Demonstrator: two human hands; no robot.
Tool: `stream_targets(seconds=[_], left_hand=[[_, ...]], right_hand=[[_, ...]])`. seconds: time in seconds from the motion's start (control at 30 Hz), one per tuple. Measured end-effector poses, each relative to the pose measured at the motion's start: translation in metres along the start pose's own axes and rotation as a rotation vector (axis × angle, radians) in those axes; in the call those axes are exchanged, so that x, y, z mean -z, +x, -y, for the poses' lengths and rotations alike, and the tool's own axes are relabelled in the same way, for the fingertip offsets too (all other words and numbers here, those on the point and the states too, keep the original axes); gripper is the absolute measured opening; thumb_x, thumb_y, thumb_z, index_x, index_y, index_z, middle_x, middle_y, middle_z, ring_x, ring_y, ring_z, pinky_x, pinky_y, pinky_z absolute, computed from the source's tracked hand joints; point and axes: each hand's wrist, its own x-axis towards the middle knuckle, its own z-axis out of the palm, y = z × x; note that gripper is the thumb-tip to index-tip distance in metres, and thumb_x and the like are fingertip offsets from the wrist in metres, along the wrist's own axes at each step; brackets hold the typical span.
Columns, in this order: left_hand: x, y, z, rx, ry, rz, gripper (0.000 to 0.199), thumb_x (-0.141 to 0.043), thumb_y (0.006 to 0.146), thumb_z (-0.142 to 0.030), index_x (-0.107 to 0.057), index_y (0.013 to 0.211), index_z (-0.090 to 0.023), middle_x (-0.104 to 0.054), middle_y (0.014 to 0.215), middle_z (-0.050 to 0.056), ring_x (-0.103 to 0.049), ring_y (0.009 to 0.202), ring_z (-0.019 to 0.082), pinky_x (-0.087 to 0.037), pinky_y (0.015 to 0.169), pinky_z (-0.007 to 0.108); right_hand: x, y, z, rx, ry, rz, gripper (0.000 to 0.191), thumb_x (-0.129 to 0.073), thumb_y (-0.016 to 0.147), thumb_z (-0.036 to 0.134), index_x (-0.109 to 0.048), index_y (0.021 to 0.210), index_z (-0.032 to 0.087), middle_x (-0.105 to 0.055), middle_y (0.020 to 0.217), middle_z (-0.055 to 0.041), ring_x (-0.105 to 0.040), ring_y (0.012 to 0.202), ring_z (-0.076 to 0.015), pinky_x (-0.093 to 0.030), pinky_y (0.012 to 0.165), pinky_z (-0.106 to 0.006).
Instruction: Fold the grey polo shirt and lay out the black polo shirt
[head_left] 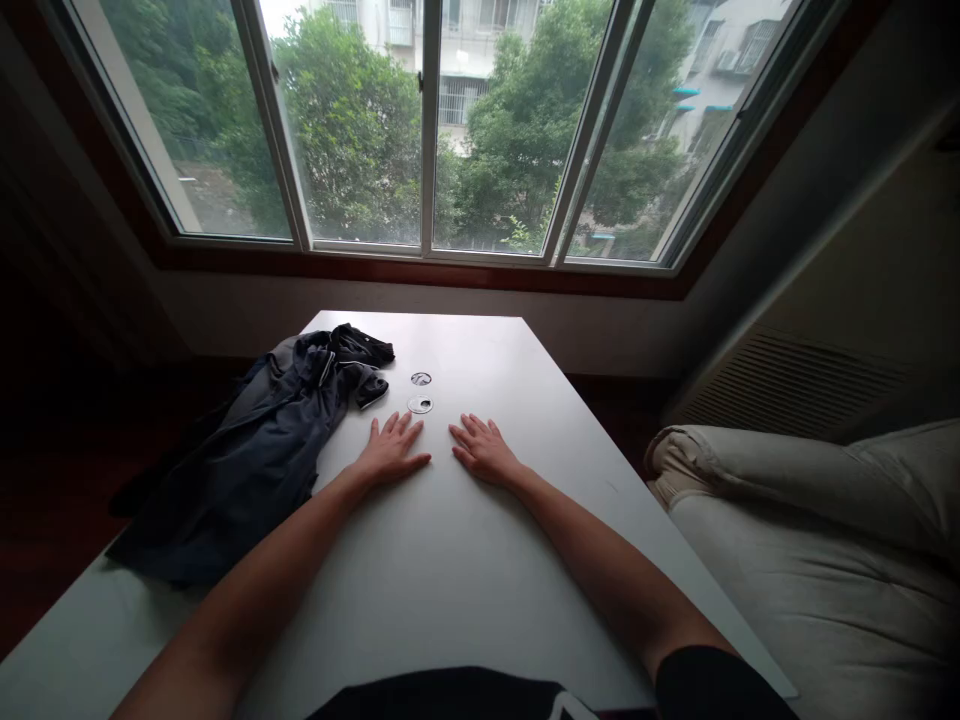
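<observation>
My left hand (391,450) lies flat on the white table (450,590), fingers spread, holding nothing. To its right, my right hand (484,450) also rests flat with its fingers apart and nothing in it. Just beyond my left fingertips is a round disc-like fitting (420,404) with a dark spot, and a second round one (421,379) sits a little farther off. A crumpled dark blue and grey garment (277,430) lies left of my left hand and hangs over the table's left edge, touching neither hand.
A wide window (431,150) with metal frames spans the wall beyond the table, with trees and buildings outside. A light-coloured sofa (817,550) stands at the right, close to the table's right edge. Dark floor shows at the left.
</observation>
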Motion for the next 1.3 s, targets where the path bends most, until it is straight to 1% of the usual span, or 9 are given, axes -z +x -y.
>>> stream_targets(seconds=[0.47,0.57,0.63,0.7,0.77,0.87,0.97,1.13,1.3], left_hand=[[-0.002,0.000,0.001,-0.015,-0.016,-0.048,0.083,-0.046,0.094,-0.077,-0.038,0.162,-0.029,-0.024,0.173,0.012,-0.014,0.159,0.041,-0.009,0.123,0.069],[0.002,0.003,0.006,0.040,0.020,-0.197,0.062,-0.051,0.098,-0.062,-0.055,0.151,-0.028,-0.032,0.169,0.010,-0.018,0.158,0.037,-0.011,0.126,0.061],[0.005,0.006,0.014,0.182,0.060,-0.364,0.050,-0.050,0.100,-0.050,-0.062,0.142,-0.024,-0.032,0.169,0.010,-0.015,0.159,0.035,-0.011,0.127,0.057],[0.005,0.010,0.023,0.340,0.066,-0.449,0.050,-0.051,0.100,-0.044,-0.061,0.142,-0.020,-0.033,0.168,0.014,-0.016,0.158,0.036,-0.012,0.126,0.057],[0.003,0.013,0.031,0.410,0.041,-0.409,0.055,-0.052,0.099,-0.043,-0.055,0.148,-0.018,-0.038,0.164,0.017,-0.026,0.153,0.036,-0.019,0.124,0.056],[0.000,0.015,0.036,0.386,0.032,-0.338,0.058,-0.051,0.099,-0.044,-0.050,0.152,-0.020,-0.049,0.155,0.016,-0.041,0.142,0.034,-0.030,0.119,0.049],[0.000,0.015,0.035,0.365,0.045,-0.332,0.056,-0.049,0.099,-0.044,-0.052,0.150,-0.023,-0.054,0.148,0.015,-0.047,0.134,0.033,-0.035,0.114,0.045],[-0.002,0.014,0.032,0.401,0.065,-0.368,0.059,-0.050,0.098,-0.046,-0.051,0.150,-0.019,-0.040,0.161,0.018,-0.032,0.149,0.037,-0.023,0.122,0.051],[-0.004,0.014,0.034,0.409,0.047,-0.264,0.058,-0.039,0.102,-0.048,-0.049,0.152,-0.020,-0.037,0.164,0.018,-0.027,0.152,0.038,-0.017,0.122,0.059]], right_hand=[[-0.007,0.002,-0.005,0.017,0.024,-0.042,0.058,-0.034,0.109,0.049,-0.036,0.163,0.030,-0.018,0.173,-0.0093,-0.014,0.160,-0.0302,-0.008,0.127,-0.057],[-0.008,0.002,-0.005,0.013,0.030,-0.045,0.057,-0.035,0.109,0.048,-0.037,0.163,0.030,-0.019,0.173,-0.0091,-0.015,0.160,-0.0305,-0.008,0.127,-0.057],[-0.008,0.003,-0.004,0.012,0.036,-0.041,0.057,-0.036,0.109,0.048,-0.037,0.163,0.030,-0.019,0.173,-0.0087,-0.015,0.160,-0.0306,-0.008,0.127,-0.057],[-0.008,0.003,-0.004,0.014,0.039,-0.037,0.057,-0.036,0.109,0.048,-0.038,0.163,0.030,-0.018,0.173,-0.0088,-0.015,0.160,-0.0306,-0.008,0.127,-0.057],[-0.007,0.002,-0.003,0.011,0.039,-0.035,0.057,-0.035,0.109,0.048,-0.038,0.163,0.030,-0.018,0.173,-0.0093,-0.015,0.160,-0.0308,-0.008,0.127,-0.058],[-0.005,0.002,-0.002,0.006,0.038,-0.032,0.057,-0.036,0.108,0.048,-0.037,0.163,0.030,-0.018,0.174,-0.0090,-0.015,0.160,-0.0310,-0.008,0.127,-0.058],[-0.004,0.002,-0.001,0.006,0.034,-0.027,0.058,-0.036,0.108,0.048,-0.037,0.163,0.030,-0.018,0.174,-0.0083,-0.015,0.160,-0.0304,-0.009,0.127,-0.057],[-0.003,0.001,-0.001,0.000,0.028,-0.014,0.058,-0.036,0.108,0.049,-0.036,0.163,0.030,-0.018,0.174,-0.0083,-0.014,0.160,-0.0301,-0.008,0.127,-0.057],[-0.002,0.000,0.000,0.002,0.031,-0.018,0.058,-0.035,0.108,0.049,-0.037,0.163,0.030,-0.018,0.174,-0.0082,-0.013,0.161,-0.0292,-0.007,0.127,-0.055]])
